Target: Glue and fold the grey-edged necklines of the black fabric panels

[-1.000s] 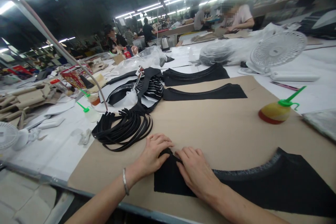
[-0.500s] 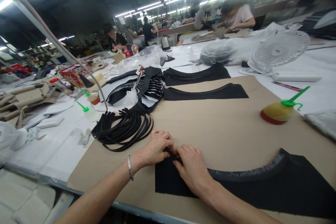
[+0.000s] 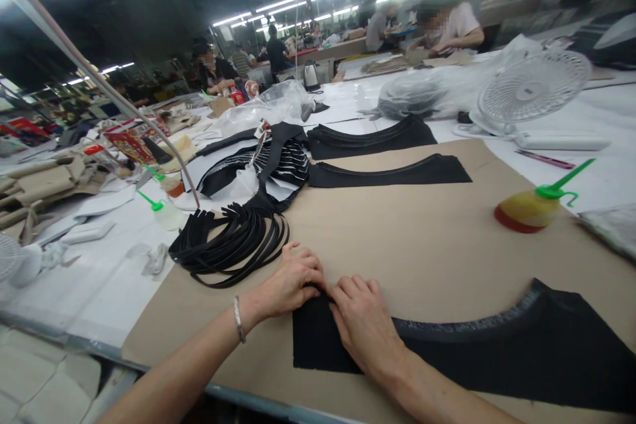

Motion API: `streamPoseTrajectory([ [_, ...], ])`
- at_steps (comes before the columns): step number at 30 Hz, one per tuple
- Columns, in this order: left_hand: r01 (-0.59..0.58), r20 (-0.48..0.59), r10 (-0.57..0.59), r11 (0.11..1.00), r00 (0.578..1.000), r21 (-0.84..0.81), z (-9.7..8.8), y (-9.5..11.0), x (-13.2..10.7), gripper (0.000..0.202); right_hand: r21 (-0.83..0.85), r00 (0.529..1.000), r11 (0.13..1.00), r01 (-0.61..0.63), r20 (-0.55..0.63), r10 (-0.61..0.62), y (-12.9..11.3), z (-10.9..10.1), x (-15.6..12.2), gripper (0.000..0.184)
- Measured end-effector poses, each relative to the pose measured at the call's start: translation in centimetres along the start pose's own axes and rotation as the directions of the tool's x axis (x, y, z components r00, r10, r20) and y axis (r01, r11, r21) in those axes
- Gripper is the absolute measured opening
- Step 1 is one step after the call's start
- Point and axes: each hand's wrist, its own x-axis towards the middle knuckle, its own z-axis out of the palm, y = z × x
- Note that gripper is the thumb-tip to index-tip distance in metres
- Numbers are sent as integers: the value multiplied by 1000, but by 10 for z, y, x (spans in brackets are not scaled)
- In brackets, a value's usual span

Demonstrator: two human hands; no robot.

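A flat black panel [image 3: 507,361] with a long curved upper edge lies in front of me; a greyish, shiny strip runs along the curve. At its left end my left hand [image 3: 297,279] pinches the top edge between bent fingers and thumb. My right hand [image 3: 366,321] is right beside it, fingers curled onto the same edge, palm over the panel. The fingertips nearly meet and hide the bit of edge between them. A bundle of thin black strips [image 3: 231,245] lies just beyond my left hand.
Brown board [image 3: 397,245] covers the table. Two black curved pieces [image 3: 392,172] lie farther back, near a striped black bundle [image 3: 283,165]. At right stand a green-spouted bottle [image 3: 529,209] and a white fan [image 3: 534,89]. A slanting pole [image 3: 114,96] rises at left. People sit beyond.
My left hand's fingers have shifted slightly and sit closer over the panel's edge. The right hand has stayed nearly in place, its fingers a little more curled. The view has moved slightly.
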Motion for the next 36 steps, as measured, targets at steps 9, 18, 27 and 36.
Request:
streamPoseTrajectory([
  [9,-132,-8,135,979,991,154,3,-13,-18,33,-263,974,946,189,-71,-214,-1,8,-8,21],
  [18,-166,-50,192,930,980,327,13,-20,-33,45,-406,947,880,248,-90,-309,-6,8,-14,30],
  [27,-40,-291,125,958,948,283,36,-8,-48,37,-230,985,959,167,8,-170,-4,-2,-6,25],
  [36,63,-297,-11,985,955,164,44,8,-59,34,-57,985,994,93,153,-84,-9,-10,11,29],
])
